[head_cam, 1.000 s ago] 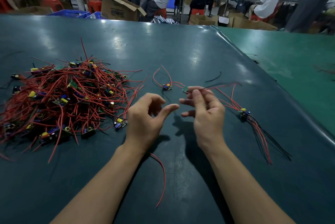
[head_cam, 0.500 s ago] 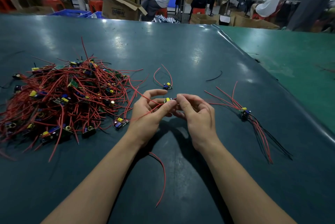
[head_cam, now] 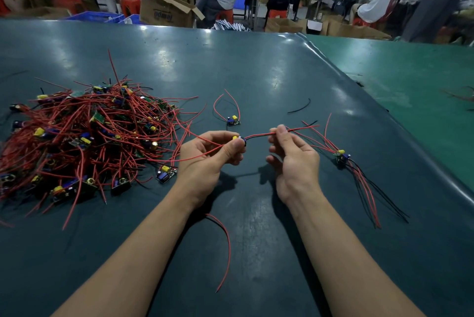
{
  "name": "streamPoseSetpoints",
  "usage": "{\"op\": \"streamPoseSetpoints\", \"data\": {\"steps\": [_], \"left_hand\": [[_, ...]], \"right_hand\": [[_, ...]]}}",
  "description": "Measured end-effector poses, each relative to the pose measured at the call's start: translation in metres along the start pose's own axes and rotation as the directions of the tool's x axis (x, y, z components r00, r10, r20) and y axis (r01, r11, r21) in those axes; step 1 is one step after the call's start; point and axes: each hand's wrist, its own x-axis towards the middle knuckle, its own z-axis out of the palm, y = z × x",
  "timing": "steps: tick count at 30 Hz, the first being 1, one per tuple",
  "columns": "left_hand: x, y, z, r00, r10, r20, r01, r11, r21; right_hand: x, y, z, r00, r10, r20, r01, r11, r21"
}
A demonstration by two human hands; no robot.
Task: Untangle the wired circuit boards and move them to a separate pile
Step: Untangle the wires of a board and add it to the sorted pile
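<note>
Hands drawn apart since half-second back. Left hand (head_cam: 214, 153) fingers pinch circuit board (head_cam: 239, 139); right hand (head_cam: 292, 152) fingers clamp its red wires (head_cam: 259, 135). Step: straightening. Next, probably: lay on separate pile (head_cam: 342, 156), centre right.

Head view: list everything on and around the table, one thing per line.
Tangled heap of wired boards: one, red wires, table's left.
Held board: one, yellow part, between the hands.
Held board's wires: red, stretched rightward.
Single board: one, red wires, beyond the hands.
Sorted pile: small, red and black wires, right.
Loose wire: one, red-black, near edge.
Black wire scrap: one, far centre.
Table: dark green.
Cardboard box: brown, behind.
Left hand: grip on the board.
Right hand: grip on the wires.
</note>
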Motion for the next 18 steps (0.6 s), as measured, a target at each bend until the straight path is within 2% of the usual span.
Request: {"op": "streamPoseSetpoints", "data": {"steps": [5, 10, 15, 18], "left_hand": [[-0.0006, 0.0016, -0.0018, 1.0, -0.02, 0.021, 0.02, 1.0, -0.024], [-0.0018, 0.0019, -0.0027, 0.999, -0.038, 0.038, 0.038, 0.999, -0.004], [-0.002, 0.0022, -0.0029, 0.998, -0.039, 0.043, 0.04, 0.999, -0.002], [-0.0023, 0.0013, -0.0021, 0.998, -0.039, 0.052, 0.038, 0.999, 0.013]], "right_hand": [[0.0024, -0.0005, 0.0023, 0.993, 0.104, 0.047, -0.11, 0.982, 0.154], [0.0058, -0.003, -0.0024, 0.997, 0.072, -0.039, -0.064, 0.982, 0.178], [0.0052, -0.0059, -0.0027, 0.982, 0.189, 0.025, -0.186, 0.927, 0.326], [0.0074, -0.0074, -0.006, 0.987, 0.158, -0.031, -0.142, 0.945, 0.295]]}}
